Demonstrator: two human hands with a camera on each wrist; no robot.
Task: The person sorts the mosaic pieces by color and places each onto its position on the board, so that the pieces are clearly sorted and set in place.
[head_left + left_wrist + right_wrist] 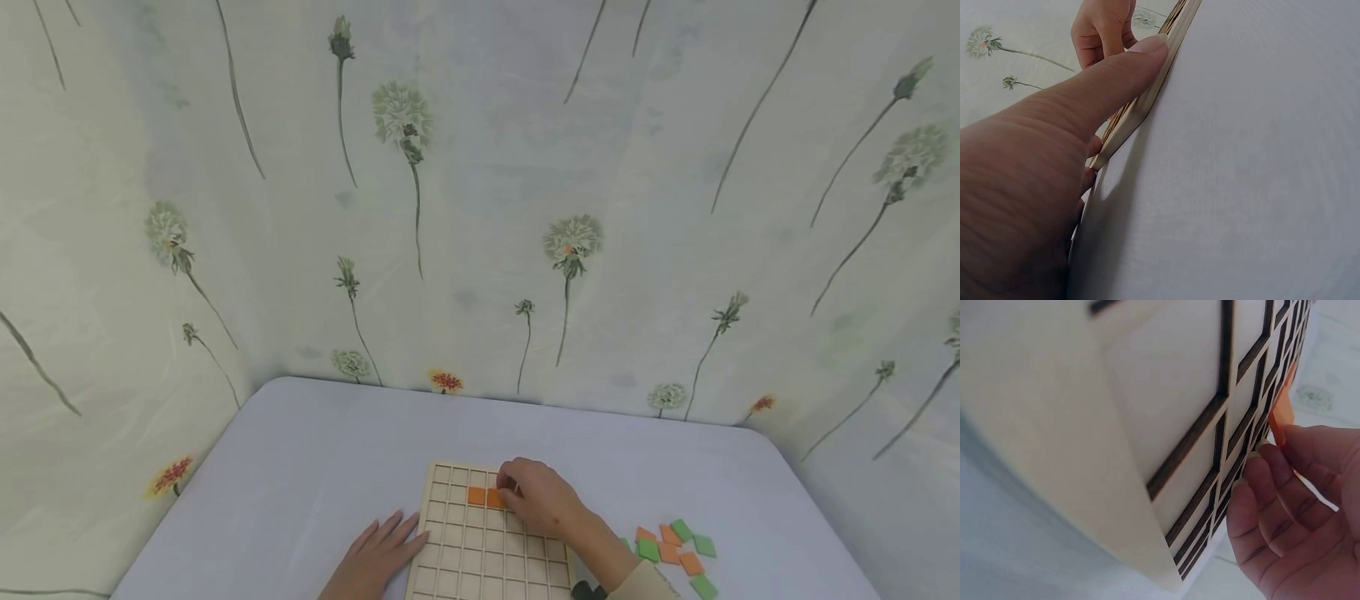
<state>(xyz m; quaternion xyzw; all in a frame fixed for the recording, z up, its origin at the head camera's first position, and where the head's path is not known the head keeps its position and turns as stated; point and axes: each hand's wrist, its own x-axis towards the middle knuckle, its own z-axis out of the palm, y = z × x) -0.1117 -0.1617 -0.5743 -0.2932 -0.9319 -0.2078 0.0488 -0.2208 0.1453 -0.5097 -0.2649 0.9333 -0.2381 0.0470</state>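
A wooden grid board (454, 558) lies on the white-covered table, ruled into square cells. My left hand (380, 557) rests at its left edge, fingers spread and fairly straight; in the left wrist view the thumb (1129, 65) lies along the board's side. Over the upper part of the grid, my right hand (546, 500) pinches an orange square tile (493, 499) between thumb and fingers. Directly left of it, another orange tile (476, 497) sits in a cell. The right wrist view shows orange (1282, 415) tilted up from the grid at the thumb tip.
Several loose green tiles (704, 546) and orange tiles (691, 564) lie scattered on the table (300, 467) right of the board. A dark object (582, 590) shows beside the right forearm. Flower-printed fabric (480, 192) surrounds the table's back and sides.
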